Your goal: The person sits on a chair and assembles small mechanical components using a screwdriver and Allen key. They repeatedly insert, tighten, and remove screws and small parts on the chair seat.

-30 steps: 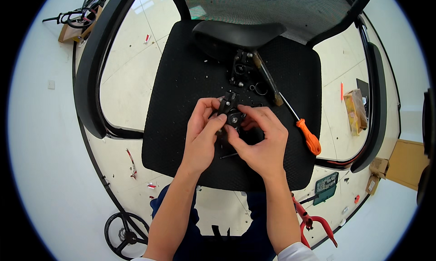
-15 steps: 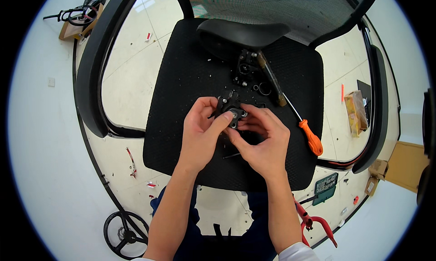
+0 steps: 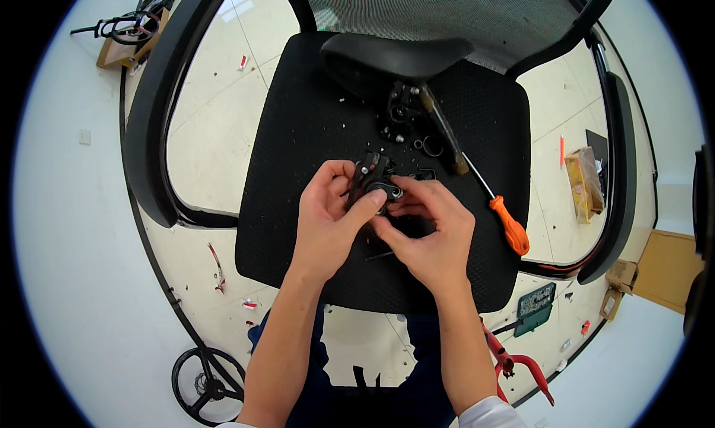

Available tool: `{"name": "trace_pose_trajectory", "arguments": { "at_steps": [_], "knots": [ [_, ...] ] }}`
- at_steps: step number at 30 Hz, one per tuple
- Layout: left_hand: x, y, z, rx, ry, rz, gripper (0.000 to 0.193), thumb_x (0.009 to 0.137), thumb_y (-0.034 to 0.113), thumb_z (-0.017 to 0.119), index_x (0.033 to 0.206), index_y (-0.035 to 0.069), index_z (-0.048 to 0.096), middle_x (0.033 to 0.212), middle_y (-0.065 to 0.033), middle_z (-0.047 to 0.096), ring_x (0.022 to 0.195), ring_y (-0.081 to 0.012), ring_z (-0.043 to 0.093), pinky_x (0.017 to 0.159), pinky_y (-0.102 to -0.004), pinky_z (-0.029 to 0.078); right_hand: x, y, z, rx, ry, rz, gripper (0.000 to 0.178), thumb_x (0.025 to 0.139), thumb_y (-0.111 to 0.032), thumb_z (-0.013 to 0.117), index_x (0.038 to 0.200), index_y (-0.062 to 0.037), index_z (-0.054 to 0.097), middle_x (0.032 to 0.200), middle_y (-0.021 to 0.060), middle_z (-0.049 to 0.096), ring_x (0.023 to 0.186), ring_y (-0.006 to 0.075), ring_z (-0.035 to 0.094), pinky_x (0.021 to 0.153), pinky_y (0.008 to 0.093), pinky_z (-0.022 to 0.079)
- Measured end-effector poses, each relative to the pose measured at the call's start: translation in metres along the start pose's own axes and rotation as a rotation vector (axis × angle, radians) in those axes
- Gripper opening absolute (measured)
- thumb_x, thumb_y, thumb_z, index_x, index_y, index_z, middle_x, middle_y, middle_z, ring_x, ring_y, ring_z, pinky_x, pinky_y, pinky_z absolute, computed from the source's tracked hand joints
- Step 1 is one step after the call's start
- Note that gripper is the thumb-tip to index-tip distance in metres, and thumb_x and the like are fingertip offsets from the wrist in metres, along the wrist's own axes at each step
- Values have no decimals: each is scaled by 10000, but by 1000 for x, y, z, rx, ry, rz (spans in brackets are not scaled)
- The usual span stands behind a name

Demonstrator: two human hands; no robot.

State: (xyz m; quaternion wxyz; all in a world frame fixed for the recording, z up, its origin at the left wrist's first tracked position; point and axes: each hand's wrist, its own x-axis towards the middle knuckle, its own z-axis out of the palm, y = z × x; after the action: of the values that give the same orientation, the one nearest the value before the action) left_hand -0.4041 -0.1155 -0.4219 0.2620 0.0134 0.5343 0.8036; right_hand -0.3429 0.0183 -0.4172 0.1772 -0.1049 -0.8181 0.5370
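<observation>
Both hands hold a black brake caliper [image 3: 378,169] with silver bolts over the middle of the chair seat. My left hand [image 3: 325,216] grips its left side, the thumb pressed across the front. From the right, my right hand [image 3: 436,223] pinches its lower corner between thumb and fingers. The fingers hide parts of the caliper. Just beyond lies a similar black metal part [image 3: 400,115] beside a black bicycle saddle [image 3: 398,55] with a worn seat post [image 3: 443,126]. Small rings [image 3: 430,146] rest near the post.
The black chair seat [image 3: 275,204] carries an orange-handled screwdriver [image 3: 509,223] at right. Armrests [image 3: 153,115] flank it. On the floor are a black wheel [image 3: 212,388], a red bicycle frame [image 3: 514,361], a green tool case [image 3: 535,310], and cardboard boxes [image 3: 655,271].
The caliper has turned slightly in my fingers, and my left thumb has shifted a little right, over its round face. Both hands stay in nearly the same place.
</observation>
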Motion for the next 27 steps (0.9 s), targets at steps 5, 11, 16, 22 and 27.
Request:
{"name": "trace_pose_trajectory", "arguments": {
  "at_steps": [5, 11, 16, 22, 27],
  "knots": [
    [-1, 8, 6, 29, -97, 220, 369, 784, -94, 686, 1038, 17, 442, 1183, -172, 584, 1090, -155, 580, 914, -280, 495, -3, -7, 3, -37, 98, -123, 431, 667, -12, 818, 1074, 22, 682, 974, 129, 679, 841, 187, 710, 751, 287, 591],
    [-2, 6, 6, 124, -138, 323, 422, 732, -105, 714, 1011, 35, 431, 1281, -224, 545, 1148, -183, 557, 949, -314, 488, -6, -8, 7, -37, 189, -209, 438, 666, -9, 817, 1082, 25, 682, 993, 145, 690, 839, 204, 707, 746, 285, 590],
    [-2, 5, 2, 118, -112, 294, 406, 750, -101, 711, 1038, 22, 451, 1266, -196, 558, 1131, -168, 562, 953, -304, 480, -5, -6, 9, -38, 154, -212, 444, 672, 7, 807, 1097, 36, 679, 996, 157, 683, 871, 204, 701, 760, 297, 597],
    [-2, 7, 2, 99, -92, 274, 407, 770, -94, 705, 1095, 2, 480, 1201, -154, 578, 1069, -142, 578, 943, -292, 472, -4, -7, 9, 55, 124, -120, 449, 673, 25, 807, 1102, 32, 676, 1012, 141, 668, 877, 193, 694, 777, 294, 601],
    [-1, 3, -1, -66, -43, 135, 352, 817, -62, 679, 1111, -13, 492, 1067, -103, 612, 998, -128, 598, 898, -272, 484, -5, -11, 15, 172, 181, -47, 453, 688, 16, 811, 1120, 13, 674, 1033, 124, 670, 866, 177, 701, 772, 276, 600]
  ]
}}
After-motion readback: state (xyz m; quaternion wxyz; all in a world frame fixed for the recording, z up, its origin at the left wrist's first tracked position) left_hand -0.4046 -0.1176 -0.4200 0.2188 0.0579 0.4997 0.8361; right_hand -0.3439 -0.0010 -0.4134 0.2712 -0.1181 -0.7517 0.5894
